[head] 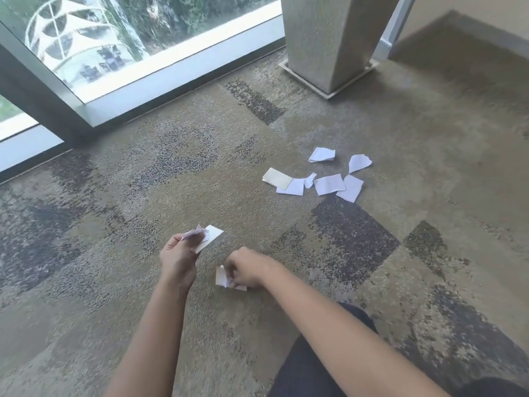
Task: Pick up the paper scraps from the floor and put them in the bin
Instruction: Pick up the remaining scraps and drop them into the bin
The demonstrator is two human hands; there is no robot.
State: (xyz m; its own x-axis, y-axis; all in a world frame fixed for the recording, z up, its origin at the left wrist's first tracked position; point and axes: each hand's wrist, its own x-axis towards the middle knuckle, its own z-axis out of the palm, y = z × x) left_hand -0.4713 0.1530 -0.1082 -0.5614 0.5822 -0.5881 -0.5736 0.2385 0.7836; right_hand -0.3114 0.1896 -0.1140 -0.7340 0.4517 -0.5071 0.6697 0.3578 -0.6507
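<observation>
Paper scraps lie on a patterned carpet floor [143, 282], seen from above by a crouching person. The left hand [177, 253] is raised just off the carpet, its fingers [194, 239] curled round a small bundle of collected scraps [207, 236], a white rectangle and a crumpled bit poking out beyond the fingertips. The right hand [246, 270] is down at the carpet, just beside the left, its fingers curled and pinching a small white scrap [224, 277] that shows at their tips and under the knuckles. A loose cluster of scraps on the floor [317, 179], about seven pieces and some overlapping, lies well beyond both sets of fingers, ahead and to the right. Further off stand a pale stone planter [332, 44] on a tray and a floor-level window [114, 38]. No bin can be seen. The scraps look feather-light, thin and limp, likely to bend, slip or flutter away; pieces lying flat on the carpet pile are probably best lifted by a raised edge or corner, pinched between thumb and fingertip, then gathered into the other hand.
</observation>
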